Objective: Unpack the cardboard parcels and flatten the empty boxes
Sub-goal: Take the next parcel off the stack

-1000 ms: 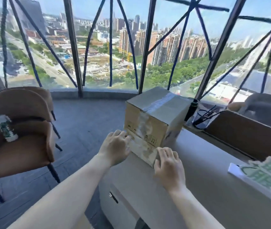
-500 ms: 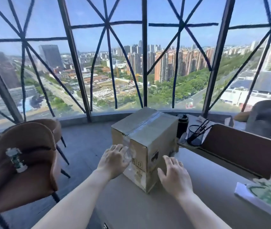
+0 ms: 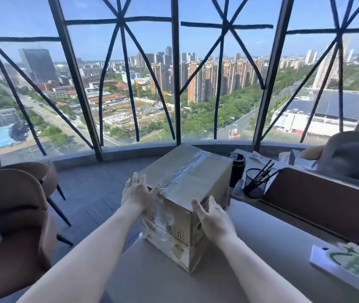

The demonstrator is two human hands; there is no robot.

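A brown cardboard box point(image 3: 187, 178), sealed along its top with clear tape, stands on the grey table point(image 3: 261, 248) near the table's left edge. Its front faces are scuffed and carry torn labels. My left hand point(image 3: 138, 193) lies flat against the box's left face, fingers reaching the top edge. My right hand point(image 3: 212, 217) presses on the right face beside the front corner, thumb up. The box sits clasped between both palms.
Behind the box stand a black tumbler point(image 3: 237, 169) and a mesh pen holder point(image 3: 256, 182). A brown divider panel point(image 3: 318, 200) runs along the right. A green-and-white printed sheet point(image 3: 353, 265) lies at the right edge. A brown chair point(image 3: 14, 215) stands on the left.
My view has tilted up, showing more window and sky. Both hands have slid higher on the box's sides. The box now shows its front corner toward me.
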